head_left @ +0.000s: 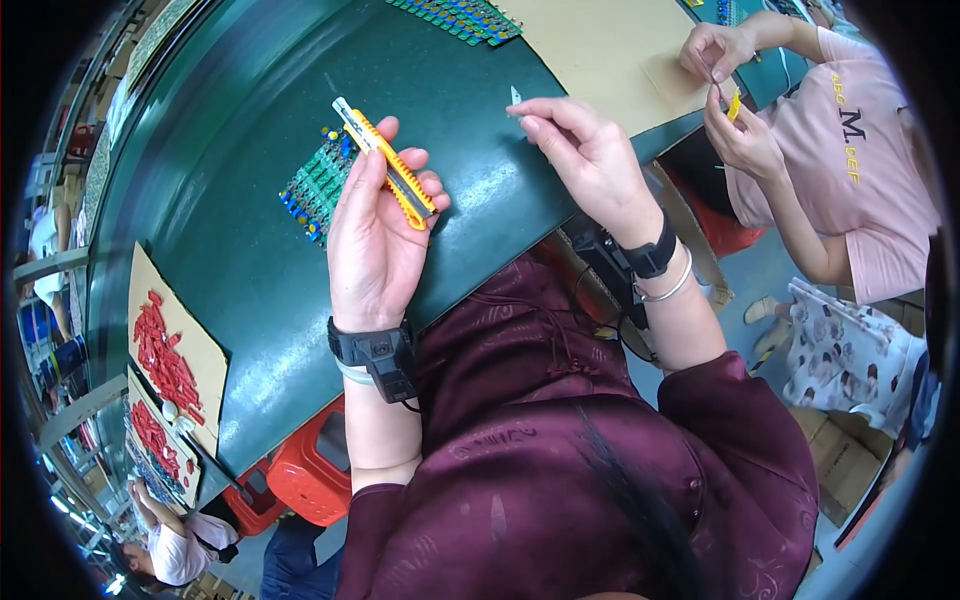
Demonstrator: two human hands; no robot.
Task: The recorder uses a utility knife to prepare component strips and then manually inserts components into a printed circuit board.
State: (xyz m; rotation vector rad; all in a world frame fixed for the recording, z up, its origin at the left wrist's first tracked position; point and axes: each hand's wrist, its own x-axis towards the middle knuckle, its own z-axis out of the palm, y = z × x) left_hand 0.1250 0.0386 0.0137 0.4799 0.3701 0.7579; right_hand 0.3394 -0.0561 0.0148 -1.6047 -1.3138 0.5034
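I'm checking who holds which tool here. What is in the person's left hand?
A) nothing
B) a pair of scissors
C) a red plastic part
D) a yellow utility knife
D: the left hand grips a yellow utility knife above the green table, while the right hand pinches a small blade.

Bare green table (240, 170) lies open left of the circuit-board panel (318, 187); cardboard sheet (600, 50) bounds the right.

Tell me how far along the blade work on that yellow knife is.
Done: the small blade piece is apart from the knife, pinched at the right hand fingertips. In hand: the left hand grips the yellow utility knife. Left: the green circuit boards beneath lie untouched on the green table.
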